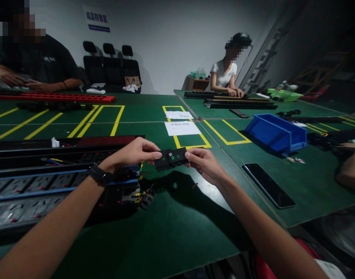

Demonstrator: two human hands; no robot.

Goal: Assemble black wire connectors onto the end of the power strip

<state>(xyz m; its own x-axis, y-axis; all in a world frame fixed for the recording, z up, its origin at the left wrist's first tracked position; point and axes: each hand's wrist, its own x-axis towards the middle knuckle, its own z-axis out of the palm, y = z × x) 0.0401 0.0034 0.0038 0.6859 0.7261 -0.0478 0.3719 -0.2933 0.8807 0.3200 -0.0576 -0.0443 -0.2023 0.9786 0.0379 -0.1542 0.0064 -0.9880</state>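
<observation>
Over the green table, a small black plastic module (172,158) is held between my two hands. Its face carries green dots and one pale dot, and it looks like two stepped sections side by side. The thumb and fingers of my left hand (138,152) pinch its left end. At the opposite end, my right hand (205,162) grips it the same way. Below and left of my left hand lie long black power strips (43,182) with rows of sockets. Loose wires with yellow ends (142,195) stick out of one strip's end.
A smartphone (268,185) lies right of my right forearm, with a blue bin (277,133) beyond it. White paper labels (183,128) lie ahead near yellow tape. Two people work across the table, near a red rail (58,97) and black rails (238,104). Another person's arm (351,166) shows at right.
</observation>
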